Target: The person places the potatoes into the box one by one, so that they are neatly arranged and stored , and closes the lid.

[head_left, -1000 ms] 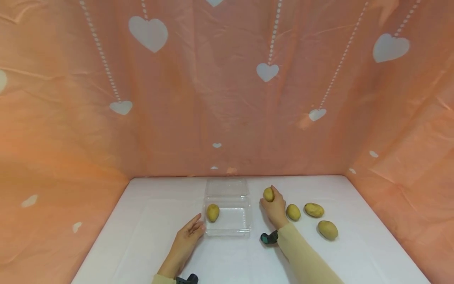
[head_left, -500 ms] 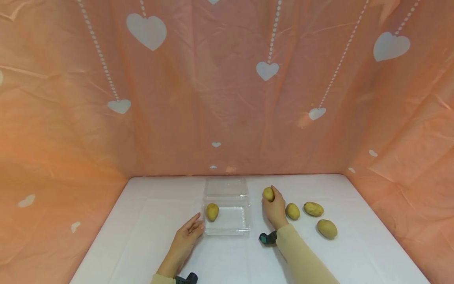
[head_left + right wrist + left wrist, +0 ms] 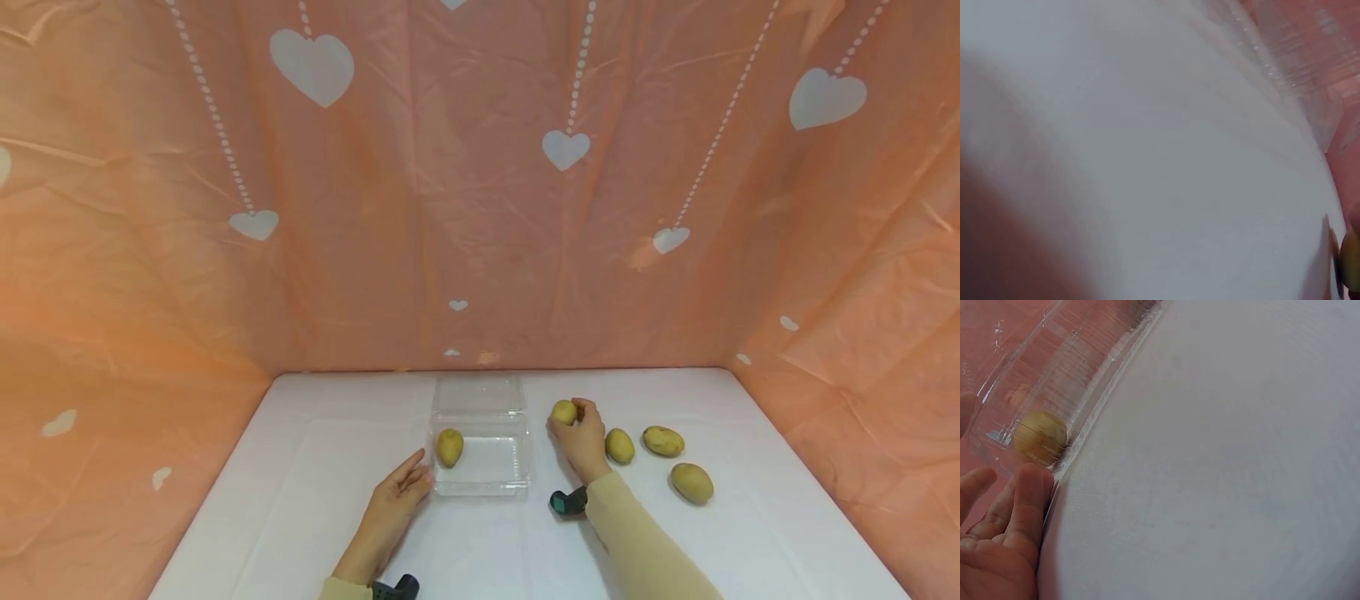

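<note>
My right hand grips a small yellow potato between thumb and fingers, to the right of a clear plastic clamshell box. In the right wrist view only a sliver of that held potato shows at the right edge. The box lies with its lid folded back toward the rear. Inside it, at the left end, sits another potato. My left hand is beside the box's left wall, fingers loosely extended; in the left wrist view its fingertips are right at the box's corner.
Three more potatoes lie on the white table to the right: one potato close beside my right wrist, a longer potato beyond it, and a potato nearer the front. An orange curtain with hearts encloses the back and sides.
The right hand has shifted slightly left and nearer, turning the potato in its fingers. My left hand and the box keep their places.
</note>
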`<state>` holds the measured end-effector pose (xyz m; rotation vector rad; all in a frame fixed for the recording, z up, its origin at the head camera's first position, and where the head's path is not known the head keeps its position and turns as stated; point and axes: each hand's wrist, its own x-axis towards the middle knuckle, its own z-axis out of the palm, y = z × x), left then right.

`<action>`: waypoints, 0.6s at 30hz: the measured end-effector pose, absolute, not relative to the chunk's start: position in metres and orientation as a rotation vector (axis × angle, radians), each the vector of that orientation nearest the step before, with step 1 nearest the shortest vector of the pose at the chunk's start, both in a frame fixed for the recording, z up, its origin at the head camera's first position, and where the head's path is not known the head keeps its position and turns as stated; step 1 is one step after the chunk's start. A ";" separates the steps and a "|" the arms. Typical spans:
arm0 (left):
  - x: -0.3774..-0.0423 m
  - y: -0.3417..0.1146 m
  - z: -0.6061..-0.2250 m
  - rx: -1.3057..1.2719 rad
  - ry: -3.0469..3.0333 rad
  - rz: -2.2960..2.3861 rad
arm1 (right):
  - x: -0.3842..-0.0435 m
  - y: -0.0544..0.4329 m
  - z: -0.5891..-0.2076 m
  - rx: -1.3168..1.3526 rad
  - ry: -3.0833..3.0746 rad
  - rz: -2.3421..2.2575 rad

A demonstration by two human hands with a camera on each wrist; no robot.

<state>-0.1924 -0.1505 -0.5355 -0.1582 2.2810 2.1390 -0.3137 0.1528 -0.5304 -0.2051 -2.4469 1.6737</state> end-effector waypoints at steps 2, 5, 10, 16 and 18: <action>-0.192 -0.150 -0.535 -0.159 2.284 2.131 | -0.313 0.154 -0.528 -0.210 -2.475 1.699; -0.191 -0.150 -0.535 -0.160 2.275 2.131 | -0.313 0.156 -0.523 -0.225 -2.503 1.779; -0.191 -0.150 -0.534 -0.155 2.274 2.137 | -0.310 0.154 -0.510 -0.194 -2.523 1.831; -0.190 -0.150 -0.532 -0.159 2.288 2.121 | -0.296 0.142 -0.486 -0.019 -2.546 1.734; -0.190 -0.150 -0.531 -0.162 2.293 2.115 | -0.289 0.134 -0.477 0.040 -2.520 1.753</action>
